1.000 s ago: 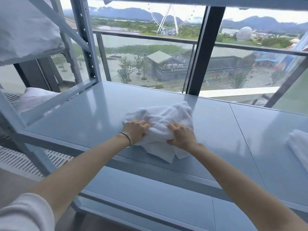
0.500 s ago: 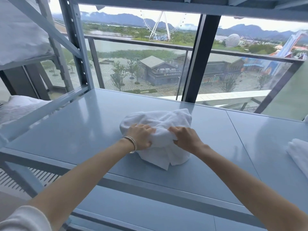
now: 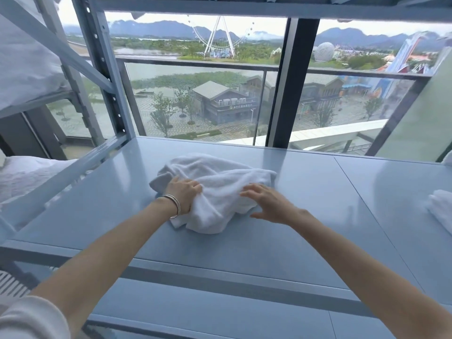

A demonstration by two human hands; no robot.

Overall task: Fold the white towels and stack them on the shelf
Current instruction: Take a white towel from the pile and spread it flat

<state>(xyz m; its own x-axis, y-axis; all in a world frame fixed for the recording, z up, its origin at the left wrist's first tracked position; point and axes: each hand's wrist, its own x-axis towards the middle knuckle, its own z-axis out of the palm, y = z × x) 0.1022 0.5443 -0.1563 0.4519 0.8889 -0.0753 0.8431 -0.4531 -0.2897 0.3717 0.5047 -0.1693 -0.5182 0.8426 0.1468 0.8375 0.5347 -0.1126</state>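
Observation:
A crumpled white towel (image 3: 220, 184) lies in a heap on the grey-blue metal shelf (image 3: 318, 204), near its middle. My left hand (image 3: 184, 194), with a bracelet on the wrist, grips a fold at the towel's left side. My right hand (image 3: 267, 204) hovers at the towel's right edge with its fingers spread and relaxed, the fingertips touching the cloth. A second white towel (image 3: 441, 211) lies at the shelf's right edge, partly out of view.
An upright shelf post (image 3: 107, 77) stands at the back left. White bedding (image 3: 27, 177) fills the neighbouring rack on the left, with more (image 3: 22, 64) above it. An upper shelf beam (image 3: 244, 7) runs overhead. A window with a black mullion (image 3: 291, 81) lies behind.
My right hand has let go of the towel and opened its fingers. The towel has spread out wider and shifted farther onto the shelf. My left hand keeps its grip.

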